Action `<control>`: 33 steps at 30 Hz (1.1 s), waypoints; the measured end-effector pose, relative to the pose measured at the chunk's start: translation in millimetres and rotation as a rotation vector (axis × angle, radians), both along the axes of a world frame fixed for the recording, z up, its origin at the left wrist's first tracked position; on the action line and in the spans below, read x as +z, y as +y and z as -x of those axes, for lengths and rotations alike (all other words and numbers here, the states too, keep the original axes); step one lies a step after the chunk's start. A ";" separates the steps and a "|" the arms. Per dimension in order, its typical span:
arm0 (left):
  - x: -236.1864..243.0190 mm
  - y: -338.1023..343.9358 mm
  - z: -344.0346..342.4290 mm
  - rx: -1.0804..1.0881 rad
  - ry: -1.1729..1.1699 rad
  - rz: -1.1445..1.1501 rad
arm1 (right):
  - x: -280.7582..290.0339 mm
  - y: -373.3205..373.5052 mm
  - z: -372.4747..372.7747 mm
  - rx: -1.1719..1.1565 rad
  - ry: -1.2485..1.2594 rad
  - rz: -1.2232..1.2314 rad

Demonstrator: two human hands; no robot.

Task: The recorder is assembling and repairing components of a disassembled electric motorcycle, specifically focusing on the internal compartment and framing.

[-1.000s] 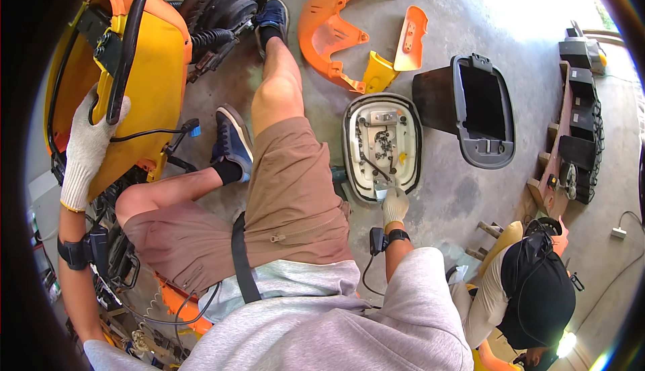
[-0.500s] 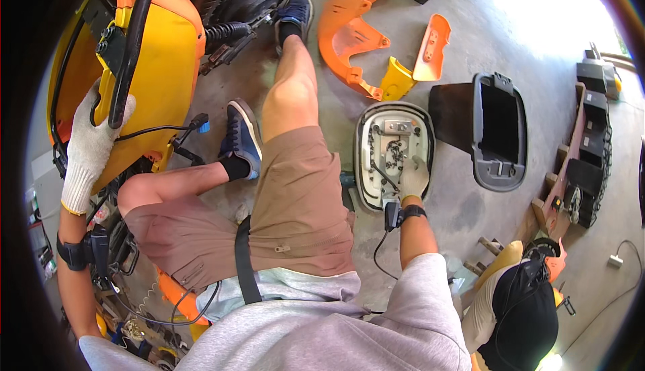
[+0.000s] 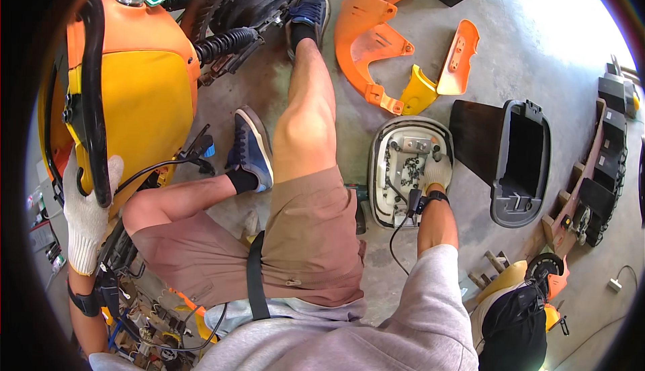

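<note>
My left hand (image 3: 87,213), in a white knit glove, is closed around the lower end of a black bar (image 3: 95,102) beside the yellow and orange bodywork (image 3: 138,102) of a scooter-like vehicle. The thumb shows to the right of the bar; the other fingers are partly hidden. My right hand (image 3: 438,171), gloved too, is inside an upturned seat (image 3: 377,163) on the floor, whose pale hollow underside holds several small dark screws (image 3: 411,169). Its fingers are bent down and closed together at the right of the screws; what they pinch, if anything, is hidden.
Orange fairing pieces (image 3: 351,42) and a yellow piece (image 3: 420,92) lie beyond the seat. A black open storage box (image 3: 504,203) stands to its right. The vehicle's wheel (image 3: 252,2) is at the far left. A black bag (image 3: 514,331) sits at the lower right.
The view has shifted, so most things appear farther right. My right hand has moved slightly away from me over the screws, toward the seat's right side. My left hand stays at the bar.
</note>
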State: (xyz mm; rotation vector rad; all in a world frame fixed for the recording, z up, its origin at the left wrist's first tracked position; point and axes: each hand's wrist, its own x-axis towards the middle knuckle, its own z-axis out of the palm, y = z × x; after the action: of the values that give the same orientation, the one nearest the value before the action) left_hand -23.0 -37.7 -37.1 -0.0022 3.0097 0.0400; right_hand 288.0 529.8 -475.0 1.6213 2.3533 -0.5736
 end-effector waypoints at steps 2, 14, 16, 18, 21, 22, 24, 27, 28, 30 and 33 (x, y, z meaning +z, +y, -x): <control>-0.1 -2.8 -1.7 0.048 0.009 -0.007 | -0.2 -3.4 0.1 -0.024 -0.027 -0.018; -3.3 12.4 -4.2 0.064 -0.007 -0.100 | -14.4 -0.2 -19.3 0.015 -0.072 -0.010; -0.9 26.5 -3.9 0.052 0.016 -0.082 | -3.0 -11.3 -32.4 0.033 -0.010 0.017; 3.4 41.0 -3.5 -0.175 0.038 -0.015 | 15.6 -24.1 -25.7 0.076 0.099 0.036; 11.8 57.6 -2.4 -0.334 0.098 -0.244 | 73.2 -48.3 -7.1 0.140 0.230 0.177; 15.9 60.4 -0.1 -0.231 0.012 -0.323 | 97.6 -57.6 2.5 0.043 0.337 0.331; 21.7 63.1 1.0 -0.216 -0.061 -0.331 | 146.8 -76.3 27.3 -0.092 0.519 0.534; 31.1 56.6 5.4 -0.164 -0.193 -0.478 | 223.0 -109.4 68.8 -0.168 0.725 0.820; 33.1 54.1 1.6 -0.213 -0.137 -0.513 | 247.2 -123.9 82.5 -0.077 0.765 0.820; 37.3 48.0 -14.2 -0.295 0.120 -0.695 | 299.7 -155.0 103.7 0.035 0.800 0.961; 39.7 41.6 -50.8 -0.562 0.399 -0.823 | 365.2 -217.5 122.1 0.099 0.817 1.014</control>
State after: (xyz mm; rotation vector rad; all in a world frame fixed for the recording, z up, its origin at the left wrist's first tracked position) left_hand 27.7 3.8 2.5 1.0109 2.9666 1.3201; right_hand 165.9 312.3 -109.8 0.8333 1.8631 -2.2430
